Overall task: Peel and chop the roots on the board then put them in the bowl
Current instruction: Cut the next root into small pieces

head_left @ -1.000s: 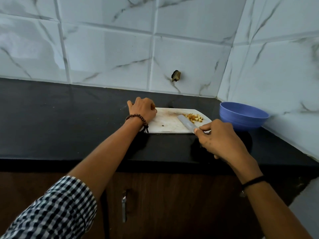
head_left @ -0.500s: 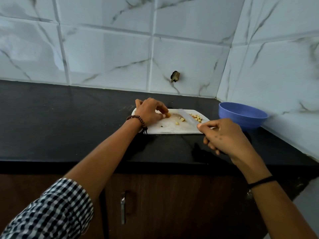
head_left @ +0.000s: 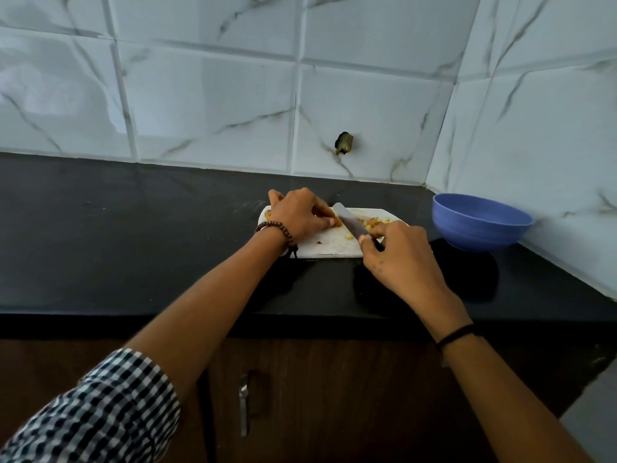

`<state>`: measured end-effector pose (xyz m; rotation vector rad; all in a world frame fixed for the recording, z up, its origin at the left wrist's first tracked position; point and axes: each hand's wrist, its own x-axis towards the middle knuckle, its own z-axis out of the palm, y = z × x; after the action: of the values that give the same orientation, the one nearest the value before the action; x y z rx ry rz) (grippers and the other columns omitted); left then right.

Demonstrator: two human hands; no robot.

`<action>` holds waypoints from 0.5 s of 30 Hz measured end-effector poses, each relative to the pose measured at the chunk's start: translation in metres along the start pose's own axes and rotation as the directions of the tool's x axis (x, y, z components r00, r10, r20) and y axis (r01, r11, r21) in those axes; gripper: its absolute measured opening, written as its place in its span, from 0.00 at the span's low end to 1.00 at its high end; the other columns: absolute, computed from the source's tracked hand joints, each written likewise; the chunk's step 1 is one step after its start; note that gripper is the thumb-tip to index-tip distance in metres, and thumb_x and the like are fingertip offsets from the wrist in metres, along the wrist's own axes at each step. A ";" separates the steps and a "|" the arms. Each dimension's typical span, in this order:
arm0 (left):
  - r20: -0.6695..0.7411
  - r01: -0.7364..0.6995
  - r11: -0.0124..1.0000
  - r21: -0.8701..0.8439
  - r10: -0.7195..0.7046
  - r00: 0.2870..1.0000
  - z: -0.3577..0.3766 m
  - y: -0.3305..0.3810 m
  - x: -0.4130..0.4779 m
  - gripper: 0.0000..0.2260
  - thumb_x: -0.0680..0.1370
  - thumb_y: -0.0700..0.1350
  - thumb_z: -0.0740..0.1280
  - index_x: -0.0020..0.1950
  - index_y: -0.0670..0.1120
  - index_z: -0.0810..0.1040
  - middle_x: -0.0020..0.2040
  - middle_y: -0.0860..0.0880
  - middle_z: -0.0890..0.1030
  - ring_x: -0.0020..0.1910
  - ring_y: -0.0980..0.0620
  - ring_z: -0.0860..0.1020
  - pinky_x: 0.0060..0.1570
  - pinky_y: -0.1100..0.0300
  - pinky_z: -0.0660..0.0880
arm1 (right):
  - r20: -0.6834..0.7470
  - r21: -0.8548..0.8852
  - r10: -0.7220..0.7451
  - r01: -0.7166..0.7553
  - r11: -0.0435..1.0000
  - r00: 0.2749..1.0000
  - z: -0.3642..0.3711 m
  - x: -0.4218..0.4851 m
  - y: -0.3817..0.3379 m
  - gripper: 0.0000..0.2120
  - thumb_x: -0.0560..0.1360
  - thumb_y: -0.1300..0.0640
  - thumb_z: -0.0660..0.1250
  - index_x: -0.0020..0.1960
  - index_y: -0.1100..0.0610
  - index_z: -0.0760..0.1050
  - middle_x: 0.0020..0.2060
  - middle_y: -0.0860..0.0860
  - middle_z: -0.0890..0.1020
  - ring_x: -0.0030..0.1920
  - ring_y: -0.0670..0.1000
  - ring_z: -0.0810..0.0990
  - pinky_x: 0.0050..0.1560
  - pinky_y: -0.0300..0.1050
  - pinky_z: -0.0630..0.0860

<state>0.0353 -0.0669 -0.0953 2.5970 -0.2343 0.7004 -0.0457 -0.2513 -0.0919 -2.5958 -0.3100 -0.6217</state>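
A white cutting board [head_left: 329,247] lies on the black counter. My left hand [head_left: 300,213] pins a yellow root piece [head_left: 336,222] to the board with its fingertips. My right hand [head_left: 400,252] grips a knife [head_left: 350,222], whose blade rests on the board right beside that piece. A small heap of chopped yellow bits [head_left: 372,222] sits at the board's far right, with one loose bit [head_left: 349,236] near the blade. Another root bit [head_left: 268,214] peeks out at the board's left edge. A blue bowl [head_left: 480,222] stands right of the board.
The black counter [head_left: 133,235] stretches to the left, backed by a white marble-tile wall with a dark hole [head_left: 344,143]. The wall turns a corner behind the bowl. Below the counter edge is a wooden cabinet with a metal handle [head_left: 244,406].
My left hand shifted right along the board and now holds a root piece. The knife swung left from the chopped heap to that piece, and my right hand moved closer.
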 end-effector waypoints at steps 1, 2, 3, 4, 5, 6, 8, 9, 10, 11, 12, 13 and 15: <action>0.000 0.008 1.000 0.008 -0.008 1.000 0.001 0.000 0.001 0.09 0.74 0.58 0.69 0.50 0.58 0.84 0.46 0.60 0.83 0.50 0.59 0.75 0.56 0.53 0.56 | 0.000 -0.013 0.002 -0.002 1.000 1.000 0.001 0.002 0.000 0.13 0.79 0.50 0.63 0.53 0.57 0.81 0.43 0.54 0.80 0.43 0.52 0.78 0.43 0.51 0.80; 0.000 0.015 1.000 0.012 -0.015 1.000 0.002 0.001 0.001 0.09 0.75 0.58 0.69 0.50 0.58 0.84 0.47 0.60 0.83 0.50 0.58 0.75 0.58 0.53 0.56 | 0.002 -0.022 0.002 -0.002 1.000 1.000 0.003 0.004 0.000 0.13 0.79 0.50 0.64 0.54 0.57 0.81 0.44 0.54 0.80 0.44 0.53 0.78 0.44 0.52 0.80; 0.000 0.023 1.000 0.014 -0.023 1.000 0.002 0.001 0.001 0.08 0.75 0.57 0.69 0.50 0.58 0.84 0.47 0.60 0.83 0.50 0.58 0.75 0.59 0.52 0.56 | 0.009 -0.027 0.002 -0.002 1.000 1.000 0.004 0.005 0.000 0.13 0.79 0.50 0.64 0.54 0.58 0.81 0.44 0.55 0.81 0.44 0.53 0.78 0.45 0.52 0.80; 0.001 0.031 0.999 0.014 -0.031 1.000 0.002 0.002 0.002 0.08 0.75 0.57 0.69 0.50 0.58 0.85 0.47 0.59 0.83 0.50 0.57 0.75 0.61 0.51 0.56 | 0.015 -0.030 0.000 0.000 1.000 1.000 0.005 0.006 0.001 0.13 0.79 0.50 0.63 0.54 0.58 0.81 0.44 0.55 0.80 0.44 0.53 0.78 0.44 0.52 0.80; 0.003 0.039 0.999 0.013 -0.039 0.999 0.003 0.003 0.002 0.08 0.75 0.57 0.69 0.50 0.58 0.85 0.47 0.59 0.83 0.50 0.57 0.76 0.62 0.50 0.56 | 0.020 -0.037 0.002 -0.001 0.999 1.000 0.006 0.007 0.001 0.14 0.79 0.50 0.63 0.54 0.58 0.81 0.43 0.55 0.80 0.43 0.53 0.78 0.43 0.51 0.80; 0.004 0.043 0.999 0.015 -0.043 0.999 0.003 0.003 0.003 0.08 0.75 0.56 0.69 0.50 0.58 0.85 0.47 0.59 0.84 0.50 0.56 0.76 0.63 0.50 0.56 | 0.023 -0.047 0.003 -0.001 0.999 1.000 0.006 0.008 0.001 0.13 0.79 0.49 0.63 0.54 0.57 0.81 0.42 0.55 0.80 0.42 0.53 0.78 0.42 0.50 0.79; 0.002 0.044 0.999 0.023 -0.044 0.999 0.003 0.004 0.003 0.08 0.75 0.56 0.69 0.50 0.57 0.85 0.47 0.58 0.84 0.50 0.56 0.76 0.61 0.50 0.57 | 0.038 -0.064 0.001 0.001 0.998 0.999 0.008 0.012 0.000 0.14 0.79 0.49 0.62 0.52 0.57 0.80 0.41 0.55 0.79 0.41 0.54 0.78 0.40 0.49 0.78; -0.001 0.041 0.999 0.029 -0.041 0.999 0.003 0.005 0.004 0.08 0.75 0.56 0.69 0.50 0.57 0.85 0.47 0.58 0.84 0.49 0.57 0.76 0.60 0.51 0.57 | 0.050 -0.070 0.003 0.000 0.998 0.999 0.009 0.015 -0.002 0.14 0.79 0.49 0.62 0.50 0.58 0.80 0.40 0.56 0.78 0.40 0.55 0.77 0.39 0.48 0.76; -0.001 0.039 0.999 0.037 -0.039 0.999 0.003 0.005 0.004 0.08 0.75 0.55 0.69 0.50 0.57 0.85 0.46 0.58 0.84 0.48 0.57 0.76 0.58 0.52 0.56 | 0.066 -0.072 0.007 -0.002 0.997 0.998 0.009 0.018 -0.003 0.14 0.79 0.50 0.62 0.48 0.59 0.79 0.39 0.56 0.77 0.39 0.55 0.77 0.38 0.47 0.73; -0.002 0.037 0.998 0.043 -0.037 0.999 0.004 0.005 0.004 0.08 0.75 0.55 0.69 0.50 0.57 0.85 0.46 0.58 0.84 0.48 0.56 0.76 0.57 0.52 0.56 | 0.085 -0.075 0.015 -0.008 0.997 0.996 0.008 0.021 -0.006 0.14 0.79 0.51 0.62 0.45 0.60 0.79 0.37 0.55 0.76 0.38 0.56 0.76 0.37 0.46 0.71; -0.003 0.037 0.998 0.049 -0.037 0.999 0.004 0.005 0.003 0.08 0.75 0.55 0.69 0.50 0.57 0.85 0.46 0.58 0.84 0.49 0.56 0.76 0.57 0.52 0.56 | 0.104 -0.078 0.023 -0.015 0.997 0.994 0.007 0.024 -0.008 0.13 0.78 0.52 0.63 0.44 0.61 0.77 0.36 0.56 0.75 0.37 0.56 0.76 0.36 0.45 0.69; -0.005 0.037 0.998 0.051 -0.037 0.999 0.005 0.004 0.003 0.08 0.75 0.56 0.69 0.50 0.57 0.85 0.46 0.58 0.84 0.49 0.56 0.76 0.58 0.52 0.57 | 0.123 -0.082 0.031 -0.021 0.996 0.992 0.004 0.027 -0.011 0.13 0.78 0.52 0.63 0.42 0.61 0.75 0.37 0.56 0.74 0.36 0.57 0.75 0.35 0.45 0.67; -0.014 0.037 0.998 0.057 -0.036 0.999 0.006 0.003 0.003 0.08 0.75 0.56 0.69 0.49 0.57 0.85 0.45 0.58 0.84 0.49 0.56 0.76 0.59 0.50 0.58 | 0.159 -0.099 0.040 -0.025 0.995 0.986 -0.002 0.031 -0.016 0.12 0.78 0.53 0.64 0.39 0.59 0.72 0.38 0.57 0.73 0.35 0.57 0.73 0.33 0.43 0.64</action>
<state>0.0391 -0.0726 -0.0970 2.6427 -0.1649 0.7209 -0.0242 -0.2344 -0.0699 -2.7451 -0.2946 -0.4255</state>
